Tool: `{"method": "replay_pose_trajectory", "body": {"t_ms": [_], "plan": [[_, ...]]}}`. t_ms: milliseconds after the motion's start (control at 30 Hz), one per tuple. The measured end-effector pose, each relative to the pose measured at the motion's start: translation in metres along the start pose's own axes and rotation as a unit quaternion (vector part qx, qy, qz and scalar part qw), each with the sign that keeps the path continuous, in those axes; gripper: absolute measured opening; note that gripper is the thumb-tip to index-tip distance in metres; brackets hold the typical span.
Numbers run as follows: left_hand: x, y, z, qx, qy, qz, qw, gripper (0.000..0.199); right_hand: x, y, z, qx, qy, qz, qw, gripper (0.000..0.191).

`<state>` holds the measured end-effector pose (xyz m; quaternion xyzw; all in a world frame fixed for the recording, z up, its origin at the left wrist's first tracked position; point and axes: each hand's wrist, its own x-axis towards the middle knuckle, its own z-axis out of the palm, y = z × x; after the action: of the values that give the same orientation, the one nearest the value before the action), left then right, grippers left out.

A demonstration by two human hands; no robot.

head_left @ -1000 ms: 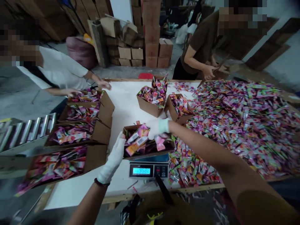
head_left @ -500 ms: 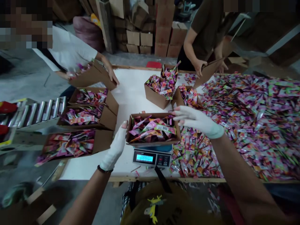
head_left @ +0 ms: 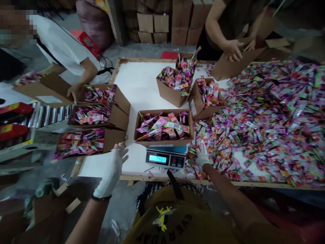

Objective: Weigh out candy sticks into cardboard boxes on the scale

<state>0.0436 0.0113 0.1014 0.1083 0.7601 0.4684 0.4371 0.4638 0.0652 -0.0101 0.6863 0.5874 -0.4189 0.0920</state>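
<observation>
A cardboard box full of colourful packets rests on a digital scale with a lit display. Left of the scale, my left hand, in a white glove with bare fingertips, hovers with fingers apart and holds nothing. My right hand, also gloved, is down among the loose packets just right of the scale. Its fingers are stretched out over them, and nothing is gripped. Filled boxes stand in a group beyond my left hand.
Three filled boxes stand at the table's far middle. One person at the left has hands at boxes near a roller conveyor. Another person across the table handles a box. Packets cover the table's right side.
My right hand has gone from the box's right edge down to the packets. My left hand has moved left and down, away from the box. The left person's box has moved left, toward the conveyor.
</observation>
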Motion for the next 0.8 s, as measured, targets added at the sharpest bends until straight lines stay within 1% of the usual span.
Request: {"method": "replay_pose_trajectory", "body": {"t_ms": [67,133,200,267,300,367,400,433,467,500,533,567,600,633,667,700,733,767,800], "plan": [[0.0,-0.006,-0.001,-0.001,-0.004,-0.002,1.0,0.06,0.006,0.007,-0.018,-0.017,-0.005,0.006,1.0,0.044],[0.001,-0.01,-0.001,-0.007,-0.014,-0.004,1.0,0.056,0.013,0.014,-0.048,-0.027,-0.005,0.017,0.999,0.039],[0.005,-0.013,-0.001,-0.019,-0.03,-0.004,0.999,0.048,0.013,0.019,-0.09,-0.023,0.002,0.018,1.0,0.039],[0.011,-0.016,-0.002,-0.028,-0.043,-0.011,0.999,0.04,0.001,0.018,-0.143,-0.009,0.015,0.008,1.0,0.038],[0.015,-0.018,-0.002,-0.032,-0.05,-0.015,0.998,0.037,-0.011,0.015,-0.173,0.007,0.019,-0.005,1.0,0.034],[0.022,-0.02,-0.002,-0.038,-0.064,-0.017,0.997,0.033,-0.044,-0.002,-0.231,0.064,-0.002,-0.063,0.996,0.026],[0.025,-0.021,-0.002,-0.042,-0.07,-0.016,0.997,0.033,-0.062,-0.016,-0.257,0.105,-0.025,-0.112,0.988,0.023],[0.027,-0.021,-0.001,-0.045,-0.074,-0.017,0.996,0.032,-0.08,-0.034,-0.278,0.14,-0.056,-0.167,0.974,0.024],[0.028,-0.02,0.0,-0.044,-0.072,-0.022,0.996,0.032,-0.095,-0.055,-0.295,0.158,-0.076,-0.215,0.961,0.025],[0.028,-0.019,0.001,-0.042,-0.071,-0.025,0.996,0.034,-0.106,-0.078,-0.305,0.168,-0.093,-0.26,0.946,0.026],[0.027,-0.018,0.002,-0.041,-0.069,-0.024,0.996,0.036,-0.111,-0.104,-0.309,0.168,-0.111,-0.298,0.933,0.027],[0.026,-0.018,0.003,-0.042,-0.073,-0.017,0.996,0.039,-0.112,-0.13,-0.306,0.162,-0.131,-0.332,0.92,0.027],[0.024,-0.017,0.003,-0.043,-0.079,-0.008,0.996,0.043,-0.107,-0.157,-0.298,0.145,-0.15,-0.363,0.908,0.029],[0.023,-0.018,0.002,-0.045,-0.086,0.001,0.995,0.046,-0.098,-0.183,-0.284,0.109,-0.161,-0.389,0.9,0.033],[0.021,-0.02,0.001,-0.048,-0.089,0.007,0.995,0.049,-0.086,-0.206,-0.265,0.059,-0.162,-0.408,0.897,0.038],[0.02,-0.023,-0.002,-0.052,-0.091,0.007,0.994,0.05,-0.073,-0.227,-0.244,-0.009,-0.137,-0.418,0.898,0.042],[0.02,-0.027,-0.006,-0.057,-0.09,0.003,0.994,0.051,-0.06,-0.244,-0.221,-0.084,-0.1,-0.415,0.9,0.047],[0.019,-0.032,-0.013,-0.061,-0.086,-0.006,0.994,0.05,-0.048,-0.256,-0.2,-0.124,-0.072,-0.41,0.901,0.053],[0.02,-0.038,-0.021,-0.064,-0.079,-0.018,0.995,0.047,-0.039,-0.262,-0.181,-0.157,-0.046,-0.406,0.899,0.059]]}}
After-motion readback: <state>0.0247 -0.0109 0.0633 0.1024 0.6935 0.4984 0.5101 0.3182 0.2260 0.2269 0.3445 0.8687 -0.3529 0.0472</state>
